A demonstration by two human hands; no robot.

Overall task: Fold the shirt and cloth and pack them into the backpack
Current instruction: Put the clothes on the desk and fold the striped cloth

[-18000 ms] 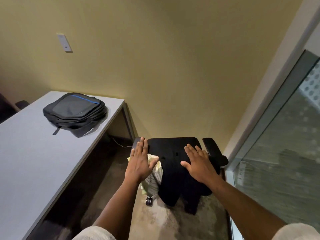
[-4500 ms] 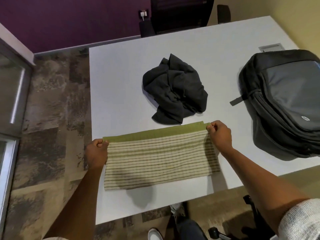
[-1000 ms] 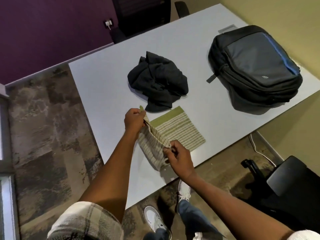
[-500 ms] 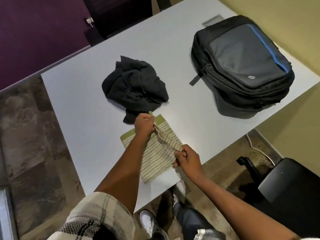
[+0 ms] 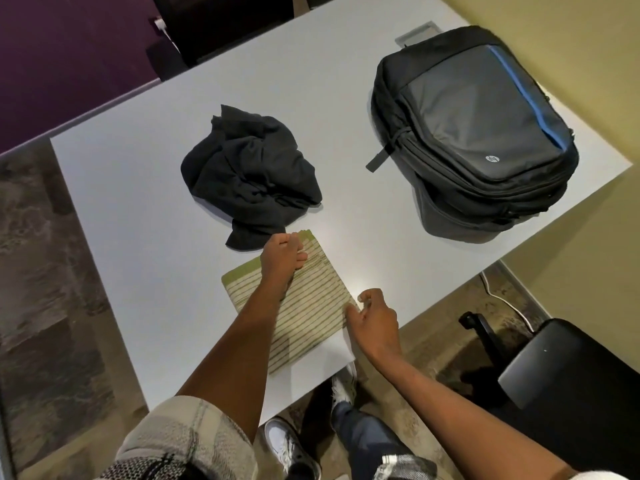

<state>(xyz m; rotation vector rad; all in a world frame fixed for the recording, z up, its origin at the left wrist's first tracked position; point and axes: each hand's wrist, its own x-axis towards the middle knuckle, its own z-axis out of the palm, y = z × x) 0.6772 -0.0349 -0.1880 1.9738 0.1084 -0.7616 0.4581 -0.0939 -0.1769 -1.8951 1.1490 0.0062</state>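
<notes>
White table [image 5: 145, 188] fills the middle, purple wall [image 5: 69, 57] upper left, yellow wall [image 5: 571, 36] upper right, mottled carpet [image 5: 45, 271] left, black chair [image 5: 571, 386] lower right.

Single view, head-worn: looks steeply down from above the near edge of the white table [image 5: 145, 188], tilted. Close over both forearms; backpack [image 5: 478, 133] far right, office chair [image 5: 571, 382] and floor at the lower margins. No second view to overlap.
</notes>
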